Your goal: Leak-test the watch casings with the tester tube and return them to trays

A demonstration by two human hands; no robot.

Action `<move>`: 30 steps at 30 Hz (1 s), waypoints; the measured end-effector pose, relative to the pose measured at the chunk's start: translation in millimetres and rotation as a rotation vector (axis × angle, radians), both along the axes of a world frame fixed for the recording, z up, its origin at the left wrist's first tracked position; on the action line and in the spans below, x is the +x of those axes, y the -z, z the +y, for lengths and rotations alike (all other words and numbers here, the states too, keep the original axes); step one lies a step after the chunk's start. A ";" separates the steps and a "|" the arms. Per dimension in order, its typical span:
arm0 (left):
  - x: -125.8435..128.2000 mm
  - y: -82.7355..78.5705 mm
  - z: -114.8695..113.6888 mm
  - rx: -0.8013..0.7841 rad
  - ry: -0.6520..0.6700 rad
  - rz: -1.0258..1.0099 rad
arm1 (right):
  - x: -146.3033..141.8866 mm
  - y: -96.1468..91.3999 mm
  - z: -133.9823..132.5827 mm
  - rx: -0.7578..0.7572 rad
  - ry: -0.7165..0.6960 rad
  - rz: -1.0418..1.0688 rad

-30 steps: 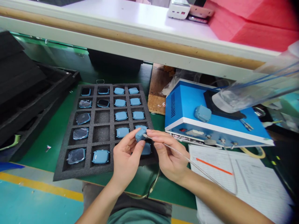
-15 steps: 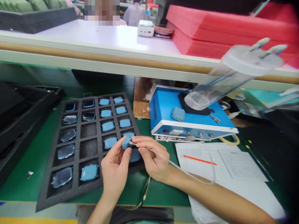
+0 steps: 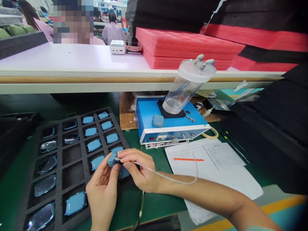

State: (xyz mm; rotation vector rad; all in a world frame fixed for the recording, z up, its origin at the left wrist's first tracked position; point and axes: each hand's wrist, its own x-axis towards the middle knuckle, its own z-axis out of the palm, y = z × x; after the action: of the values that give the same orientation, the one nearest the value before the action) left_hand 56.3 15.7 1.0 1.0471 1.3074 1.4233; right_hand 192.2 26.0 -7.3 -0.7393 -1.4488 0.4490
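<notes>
The left hand (image 3: pixel 102 189) cradles a small blue rounded-square casing (image 3: pixel 112 159) between thumb and fingers, just above a black foam tray (image 3: pixel 81 154) holding similar casings (image 3: pixel 94 145). The right hand (image 3: pixel 137 170) pinches a thin clear tube (image 3: pixel 166 178), its metal tip right at the casing's edge. The casing looks matte, partly hidden by fingers.

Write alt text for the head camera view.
The left hand holds a blue watch casing while the right hand holds a thin clear tube to it, over a foam tray of similar casings, beside a blue bench unit.
</notes>
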 end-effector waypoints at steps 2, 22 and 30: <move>-0.4 0.1 0.1 -0.002 0.002 0.003 | -0.1 -0.4 0.2 0.004 0.004 -0.002; -1.8 0.3 0.2 -0.050 0.004 0.036 | -0.2 -1.2 0.8 0.003 -0.004 -0.003; -1.8 0.0 0.1 -0.053 0.013 0.039 | 0.2 -1.6 0.6 -0.002 0.002 -0.021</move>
State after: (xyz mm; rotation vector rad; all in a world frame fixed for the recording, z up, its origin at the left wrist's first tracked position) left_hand 54.5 15.9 1.0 1.0513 1.3568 1.3572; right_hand 192.4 26.6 -5.6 -0.7490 -1.4676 0.4420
